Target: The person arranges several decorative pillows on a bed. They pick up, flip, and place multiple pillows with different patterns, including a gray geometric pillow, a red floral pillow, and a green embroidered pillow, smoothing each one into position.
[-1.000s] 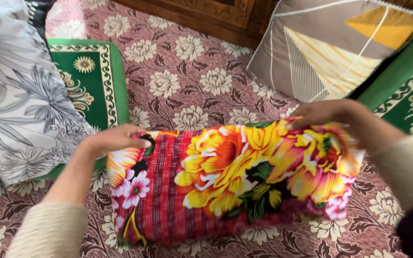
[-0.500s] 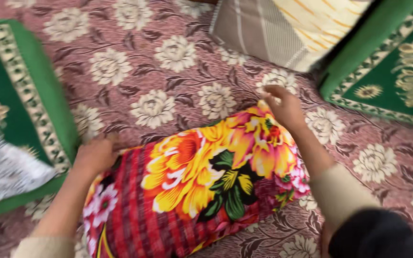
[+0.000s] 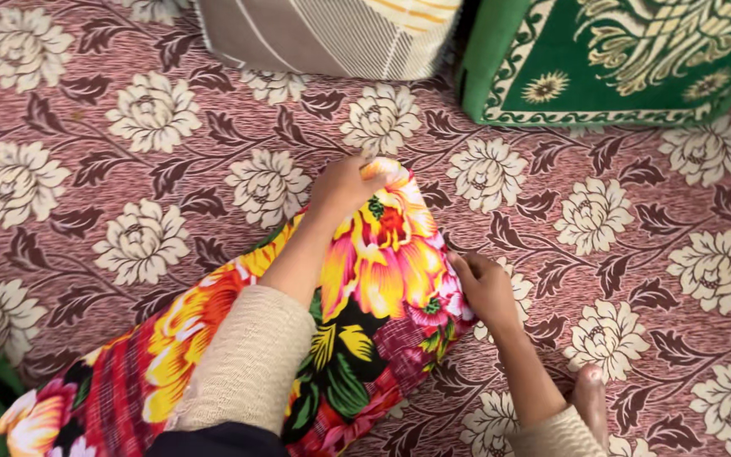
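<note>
Diagonally across the flowered maroon bedspread [image 3: 636,169] lies a plump, soft pillow [image 3: 365,338], red with yellow blooms, running lower left to upper centre. Left hand [image 3: 344,184] grips its upper end; right hand [image 3: 486,286] pinches its side edge.

Both hands grip one end of a red, yellow-flowered cloth pillow [image 3: 357,313]: left hand [image 3: 344,184] at its top corner, right hand [image 3: 484,288] at its lower edge
</note>
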